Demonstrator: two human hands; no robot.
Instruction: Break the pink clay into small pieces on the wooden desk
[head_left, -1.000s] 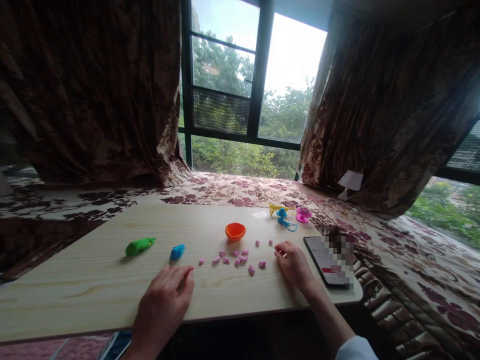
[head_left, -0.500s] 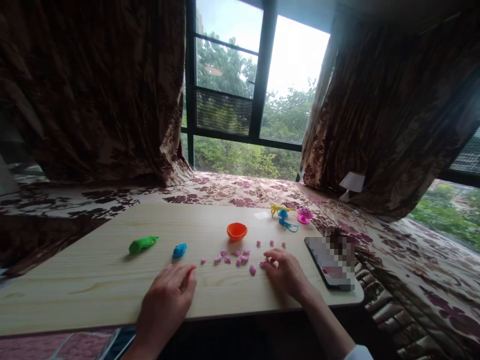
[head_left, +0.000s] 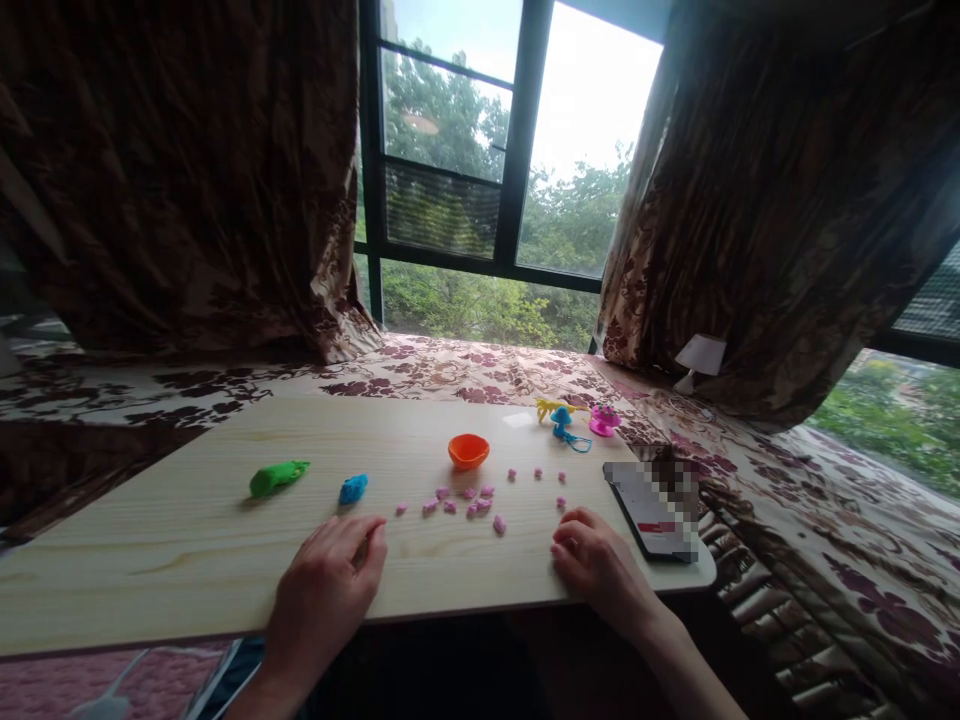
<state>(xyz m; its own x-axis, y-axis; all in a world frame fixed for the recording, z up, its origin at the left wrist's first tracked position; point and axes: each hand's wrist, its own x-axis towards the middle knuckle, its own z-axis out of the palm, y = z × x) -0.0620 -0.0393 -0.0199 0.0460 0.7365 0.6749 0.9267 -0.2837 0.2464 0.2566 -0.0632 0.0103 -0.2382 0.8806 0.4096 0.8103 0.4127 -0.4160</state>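
Observation:
Resting on the near left of the wooden table, my left hand (head_left: pixel 330 580) has its fingers loosely bent and the thumb apart, with nothing in it. Closest to it is a blue lump (head_left: pixel 353 489), which looks like modelling clay. My right hand (head_left: pixel 596 565) lies near the front edge at the right, fingers loosely curled and holding nothing visible. Just beyond its fingertips sits a small pink piece (head_left: pixel 561 503). Three pink pieces form a row behind, including a middle piece (head_left: pixel 538 473). Several more lie loosely between my hands, among them a pink piece (head_left: pixel 499 525).
An orange bowl (head_left: pixel 469 453) stands behind the pink pieces. A green lump (head_left: pixel 279 478) lies at the left. Blue (head_left: pixel 561 420), yellow (head_left: pixel 550 408) and magenta (head_left: pixel 604 420) toys stand at the back right. A dark-edged tablet-like object (head_left: pixel 651 512), partly pixelated, lies at the right edge.
My right hand has moved right and let go of a pink piece, which now sits in front of the row's right end. My left hand stays put; the view has shifted slightly.

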